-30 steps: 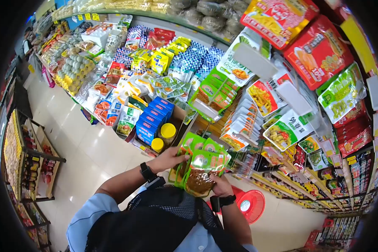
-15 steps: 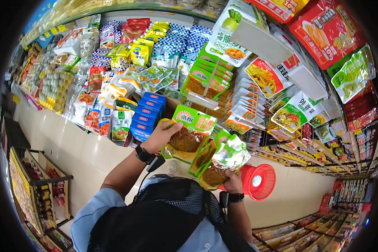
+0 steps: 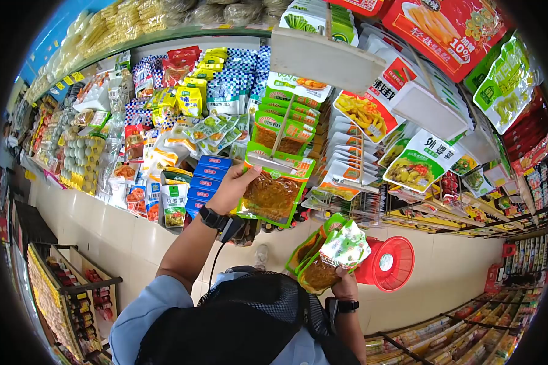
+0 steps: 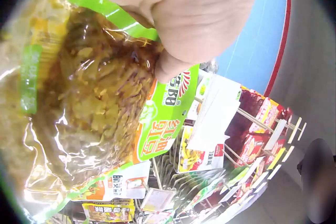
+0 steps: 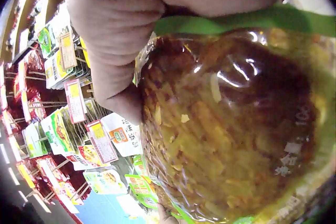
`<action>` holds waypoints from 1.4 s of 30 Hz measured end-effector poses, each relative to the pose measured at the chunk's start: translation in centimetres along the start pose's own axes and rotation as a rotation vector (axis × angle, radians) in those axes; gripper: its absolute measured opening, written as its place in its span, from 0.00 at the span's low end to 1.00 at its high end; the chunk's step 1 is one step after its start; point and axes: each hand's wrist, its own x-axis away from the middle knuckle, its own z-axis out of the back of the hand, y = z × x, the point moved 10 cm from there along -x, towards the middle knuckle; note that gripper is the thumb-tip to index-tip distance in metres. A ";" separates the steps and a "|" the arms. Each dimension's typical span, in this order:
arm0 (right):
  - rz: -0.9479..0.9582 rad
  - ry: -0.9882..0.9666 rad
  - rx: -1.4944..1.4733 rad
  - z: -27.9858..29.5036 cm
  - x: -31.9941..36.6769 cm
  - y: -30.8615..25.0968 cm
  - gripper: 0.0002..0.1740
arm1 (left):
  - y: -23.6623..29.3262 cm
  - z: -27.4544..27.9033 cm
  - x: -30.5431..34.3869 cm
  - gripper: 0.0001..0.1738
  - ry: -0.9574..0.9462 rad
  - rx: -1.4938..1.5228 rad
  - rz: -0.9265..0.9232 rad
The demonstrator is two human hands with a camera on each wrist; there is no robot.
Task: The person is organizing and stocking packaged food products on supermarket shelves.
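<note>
My left hand [image 3: 234,185] pinches a clear and green pouch of pickled vegetables [image 3: 274,198] by its upper left side, thumb across the front. In the head view, the tag end of a rack hook [image 3: 271,162] overlaps the pouch's top. Matching green pouches [image 3: 284,125] hang in a row just beyond. In the left wrist view, brown shreds fill the pouch [image 4: 94,98]. Lower and to the right, my right hand [image 3: 346,286] grips several similar pouches [image 3: 323,264] by their edge. The right wrist view shows its thumb pressed against the front pouch [image 5: 226,129].
Hooks with other pouches, such as a white and green one [image 3: 420,161], stick out on the right. Blue boxes [image 3: 207,182] and heaped packets [image 3: 189,100] lie on the display to the left. A red basket [image 3: 391,264] stands on the floor beside the right hand.
My left hand has separated one pouch from the bunch and carried it up and forward to the hook. The right hand keeps the other pouches, now lower and further right.
</note>
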 end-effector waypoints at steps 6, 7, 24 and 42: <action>-0.040 -0.102 0.047 -0.7 -1.6 1.2 0.45 | 0.3 0.3 1.3 0.20 0.018 0.035 0.035; -0.046 -0.100 0.055 -0.4 -1.9 1.5 0.45 | 0.1 0.6 1.3 0.20 0.022 0.056 0.036; -0.115 -0.103 0.068 -3.4 -2.8 2.8 0.44 | 0.1 2.1 -1.9 0.16 0.070 -0.092 -0.008; -0.009 -0.298 0.376 -12.6 -1.8 -1.9 0.38 | -1.0 -1.2 3.1 0.24 -0.058 -0.358 -0.119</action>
